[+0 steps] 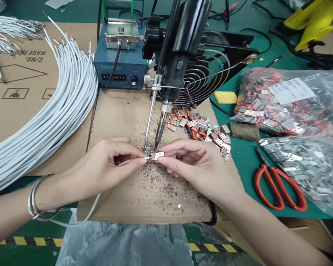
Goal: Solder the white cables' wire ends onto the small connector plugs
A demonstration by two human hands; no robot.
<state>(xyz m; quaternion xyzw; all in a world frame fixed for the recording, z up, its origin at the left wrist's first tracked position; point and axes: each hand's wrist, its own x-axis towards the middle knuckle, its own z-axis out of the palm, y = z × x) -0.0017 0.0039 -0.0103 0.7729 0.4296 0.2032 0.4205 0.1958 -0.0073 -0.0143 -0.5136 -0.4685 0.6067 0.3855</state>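
Between thumb and fingers, my left hand (113, 162) pinches the end of a white cable (96, 203), which loops down past my wrist. My right hand (194, 159) grips a small USB connector (158, 155) with an orange part at its rear. The cable's end meets the connector's rear; whether they are joined I cannot tell. Just above them stands the tip of a soldering iron (161, 123), clamped upright in a stand. A thin metal solder feed tube (151, 118) comes down beside it. Both hands are closed, above the cardboard sheet (113, 122).
A pile of USB connectors (208, 129) lies right of the iron, before a fan (202, 77). A blue solder station (119, 70) stands behind. Bundled white cables (69, 99) fill the left. Orange-handled scissors (279, 184) and bags of connectors (291, 99) and metal parts (305, 166) lie right.
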